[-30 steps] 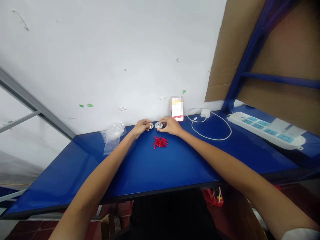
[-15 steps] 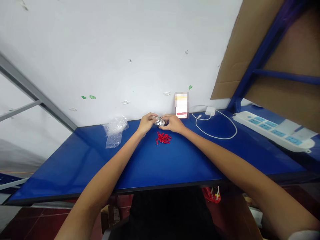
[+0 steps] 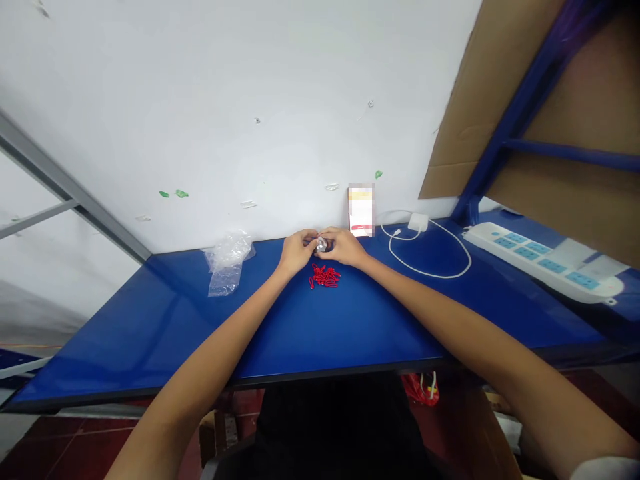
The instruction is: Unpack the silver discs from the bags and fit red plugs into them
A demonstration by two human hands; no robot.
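Left hand: mine, the left hand (image 3: 299, 251), has its thumb and fingers pinching the left edge of the small round silver metal piece.
Right hand: the right hand (image 3: 346, 247) curls around the other side, pinching the same piece between thumb and fingers; my fingertips nearly meet behind it.
Silver piece: the small round silver metal piece (image 3: 321, 245) sits between my two hands, near the back edge of the worktop; my fingers hide part of it.
Red loops: just in front of my hands, a small heap of bright red cord loops (image 3: 326, 277) lies on the glossy blue worktop (image 3: 330, 333).
Phone: beyond my right hand, an upright lit phone screen (image 3: 361, 217) leans by the white wall (image 3: 300, 87), partly blurred out.
Plastic: well to my left, a crumpled clear plastic bag (image 3: 227, 260) lies flat at its near end.
Charger: right of the phone, a square white charger (image 3: 419, 222) rests with its looped white cable (image 3: 440, 275).
Power strip: farther right, a long white power strip (image 3: 543, 263) with light-blue socket panels lies at a slant.
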